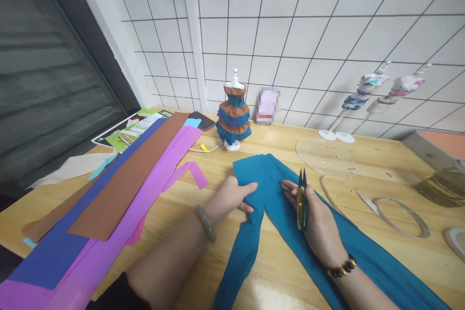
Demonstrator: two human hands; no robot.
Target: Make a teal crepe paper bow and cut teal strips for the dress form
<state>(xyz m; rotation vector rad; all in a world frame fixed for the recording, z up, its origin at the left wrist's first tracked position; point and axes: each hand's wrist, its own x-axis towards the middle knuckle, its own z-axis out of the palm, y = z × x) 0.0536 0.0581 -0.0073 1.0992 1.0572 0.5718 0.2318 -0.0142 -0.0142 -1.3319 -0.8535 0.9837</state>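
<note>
A long sheet of teal crepe paper (pixel 286 208) lies on the table, with a narrower strip (pixel 241 256) partly split off and hanging toward me. My left hand (pixel 232 196) rests at the sheet's left edge, fingers stretched out and apart on the paper near the split. My right hand (pixel 319 223) holds a pair of thread snips (pixel 301 201) with gold and dark handles, points upward and blades apart. Its other fingertips touch the teal paper. Behind the sheet stands a small dress form (pixel 235 116) covered with ruffled brown, teal and blue paper tiers.
Brown, blue and purple crepe paper strips (pixel 138 179) are piled at left. A dark phone (pixel 201 122) lies behind them. Two small white mannequins (pixel 358 99) stand at the back right, near a clear plastic disc (pixel 319 155) and rolls of tape (pixel 403 218).
</note>
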